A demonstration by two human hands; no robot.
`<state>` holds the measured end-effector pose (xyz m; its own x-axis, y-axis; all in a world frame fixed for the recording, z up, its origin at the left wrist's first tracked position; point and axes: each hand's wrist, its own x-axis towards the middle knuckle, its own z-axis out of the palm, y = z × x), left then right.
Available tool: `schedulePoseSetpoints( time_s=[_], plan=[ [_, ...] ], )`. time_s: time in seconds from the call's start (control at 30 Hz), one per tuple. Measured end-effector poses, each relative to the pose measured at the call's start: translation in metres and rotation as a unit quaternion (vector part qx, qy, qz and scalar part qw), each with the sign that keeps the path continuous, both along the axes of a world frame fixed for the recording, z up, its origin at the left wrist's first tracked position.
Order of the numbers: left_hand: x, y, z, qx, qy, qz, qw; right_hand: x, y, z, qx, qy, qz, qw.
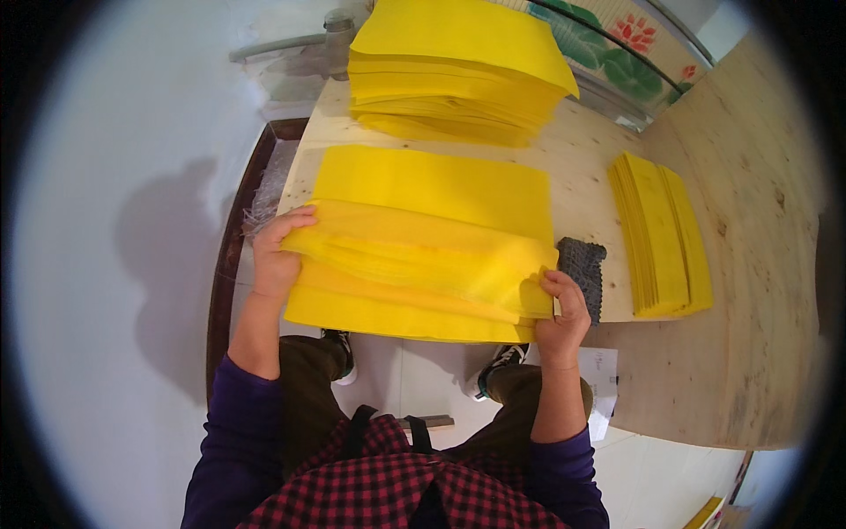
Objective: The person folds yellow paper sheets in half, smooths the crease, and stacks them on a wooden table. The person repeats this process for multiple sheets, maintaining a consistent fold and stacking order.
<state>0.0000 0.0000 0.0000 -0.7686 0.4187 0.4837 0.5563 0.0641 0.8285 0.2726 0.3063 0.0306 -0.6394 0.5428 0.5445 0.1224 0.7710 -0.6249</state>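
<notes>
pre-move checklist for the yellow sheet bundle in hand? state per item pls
1. Left hand grips the left edge of the yellow sheet bundle: ok.
2. Right hand pinches its right corner: ok.
3. Bundle edges aligned: not ok, the layers fan apart.
4. Bundle apart from the tall yellow stack at the back: ok.
5. Dark textured block right beside the right hand: not ok, crowding it.
6. Narrow yellow stack on the wooden table sits squared: ok.
</notes>
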Motion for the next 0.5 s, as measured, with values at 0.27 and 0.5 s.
schedulePoseSetpoints(
  time_s=[0.27, 0.5],
  plan=[
    [-0.001, -0.001, -0.002, 0.012, 0.016, 0.015, 1.000, 0.003, 0.003, -0.011, 0.022, 0.021, 0.004, 1.000],
    [-0.004, -0.006, 0.011, -0.096, 0.177, 0.021, 0.979, 0.003, 0.007, -0.010, 0.026, 0.026, 0.011, 0.999]
  ],
)
